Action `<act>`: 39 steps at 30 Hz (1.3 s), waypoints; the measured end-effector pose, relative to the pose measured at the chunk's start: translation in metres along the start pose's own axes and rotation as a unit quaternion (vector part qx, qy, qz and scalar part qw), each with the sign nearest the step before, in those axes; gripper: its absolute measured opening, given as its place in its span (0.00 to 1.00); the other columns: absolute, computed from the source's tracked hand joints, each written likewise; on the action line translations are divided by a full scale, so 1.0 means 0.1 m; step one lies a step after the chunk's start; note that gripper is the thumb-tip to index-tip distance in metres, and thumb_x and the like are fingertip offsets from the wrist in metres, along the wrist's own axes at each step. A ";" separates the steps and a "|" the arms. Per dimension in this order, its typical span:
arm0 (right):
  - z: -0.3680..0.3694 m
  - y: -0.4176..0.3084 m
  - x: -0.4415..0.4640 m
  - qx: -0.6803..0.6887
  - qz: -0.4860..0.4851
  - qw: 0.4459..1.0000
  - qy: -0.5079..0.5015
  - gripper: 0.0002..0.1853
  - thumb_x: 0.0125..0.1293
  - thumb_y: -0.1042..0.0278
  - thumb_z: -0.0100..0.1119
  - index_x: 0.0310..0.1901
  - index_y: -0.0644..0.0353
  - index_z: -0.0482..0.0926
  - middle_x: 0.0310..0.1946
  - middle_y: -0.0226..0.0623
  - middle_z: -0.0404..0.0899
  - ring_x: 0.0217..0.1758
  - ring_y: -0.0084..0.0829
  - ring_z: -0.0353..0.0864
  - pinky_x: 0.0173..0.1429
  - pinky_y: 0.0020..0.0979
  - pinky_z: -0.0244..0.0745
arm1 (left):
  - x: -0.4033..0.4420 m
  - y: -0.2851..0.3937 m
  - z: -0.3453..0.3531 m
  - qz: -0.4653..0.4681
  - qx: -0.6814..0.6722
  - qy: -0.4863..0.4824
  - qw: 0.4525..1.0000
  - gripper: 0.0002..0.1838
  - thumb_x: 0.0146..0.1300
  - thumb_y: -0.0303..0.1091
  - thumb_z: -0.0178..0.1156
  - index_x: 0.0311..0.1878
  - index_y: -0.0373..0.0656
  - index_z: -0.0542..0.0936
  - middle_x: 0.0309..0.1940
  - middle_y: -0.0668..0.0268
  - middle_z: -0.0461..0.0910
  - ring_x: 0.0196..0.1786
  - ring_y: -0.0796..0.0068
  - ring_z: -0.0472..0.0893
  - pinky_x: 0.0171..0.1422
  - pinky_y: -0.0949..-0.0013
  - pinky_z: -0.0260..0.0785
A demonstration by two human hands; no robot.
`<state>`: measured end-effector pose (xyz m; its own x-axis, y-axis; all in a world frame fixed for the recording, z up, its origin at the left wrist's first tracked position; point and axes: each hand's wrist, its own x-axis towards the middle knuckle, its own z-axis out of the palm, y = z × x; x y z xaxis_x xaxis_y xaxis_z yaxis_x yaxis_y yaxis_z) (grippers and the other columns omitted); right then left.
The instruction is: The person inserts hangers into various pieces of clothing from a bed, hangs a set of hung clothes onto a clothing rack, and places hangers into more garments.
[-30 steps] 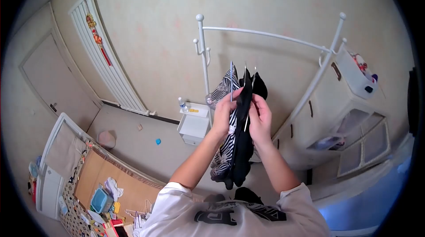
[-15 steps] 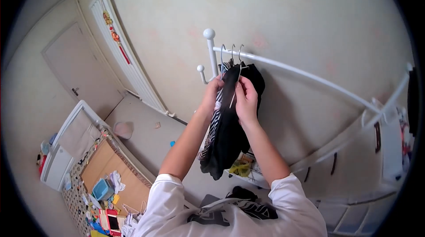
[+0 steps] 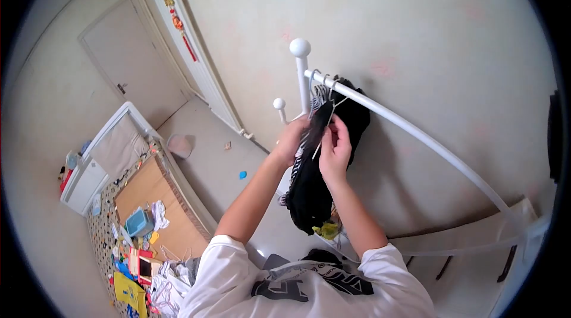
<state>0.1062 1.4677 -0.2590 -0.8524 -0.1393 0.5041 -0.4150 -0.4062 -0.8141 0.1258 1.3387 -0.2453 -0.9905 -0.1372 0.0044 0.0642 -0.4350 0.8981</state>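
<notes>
Black clothes point(image 3: 309, 205) hang from the white rail on wire hangers point(image 3: 326, 83), beside a black-and-white striped garment point(image 3: 319, 93). My left hand point(image 3: 292, 139) is closed on the left edge of a black garment, close to the stripes; its fingertips are partly hidden. On the right side, my right hand point(image 3: 335, 150) pinches a thin pale hanger point(image 3: 317, 149) at the same black garment, with thumb and fingers together. Both hands are just below the rail.
The white rack rail point(image 3: 416, 131) runs right from a ball-topped post point(image 3: 300, 49). A side hook point(image 3: 279, 104) sticks out left of the post. A bed point(image 3: 143, 199) at lower left bears a blue basket point(image 3: 138, 223) and scattered items. A yellow bag point(image 3: 326, 230) shows below the clothes.
The view has shifted, so the rack and clothes appear further right and the bed more fully in sight. Both hands keep their grip while the black garment between them has tilted and bunched.
</notes>
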 end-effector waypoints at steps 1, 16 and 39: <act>0.01 -0.02 -0.05 0.008 -0.006 1.000 0.017 0.22 0.75 0.74 0.55 0.67 0.67 0.67 0.52 0.38 0.77 0.53 0.28 0.78 0.62 0.30 0.73 | -0.11 0.02 0.06 0.022 0.003 -0.011 1.000 0.24 0.70 0.34 0.47 0.67 0.38 0.71 0.56 0.62 0.79 0.56 0.73 0.79 0.64 0.69 0.71; 0.97 -0.21 -2.40 -0.063 -0.090 0.918 -0.380 0.13 0.62 0.80 0.57 0.49 0.66 0.76 0.45 0.46 0.77 0.49 0.45 0.76 0.55 0.41 0.72 | -3.56 -1.20 -1.08 0.017 0.037 0.184 0.982 0.29 0.75 0.36 0.53 0.76 0.41 0.64 0.66 0.58 0.74 0.68 0.66 0.73 0.74 0.62 0.64; 2.61 0.09 -8.77 -0.138 0.150 0.540 -0.817 0.26 0.66 0.61 0.65 0.64 0.61 0.75 0.42 0.47 0.85 0.40 0.35 0.85 0.48 0.35 0.80 | -10.21 -2.97 -0.59 0.085 -0.307 0.704 0.634 0.22 0.75 0.38 0.47 0.69 0.46 0.72 0.52 0.62 0.83 0.49 0.75 0.84 0.57 0.69 0.73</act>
<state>0.9334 1.3507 -0.6329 0.4296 -0.8634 -0.2645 -0.5606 -0.0254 -0.8277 1.1254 1.5554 -0.5430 0.1004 -0.6991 -0.7080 0.6196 -0.5128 0.5942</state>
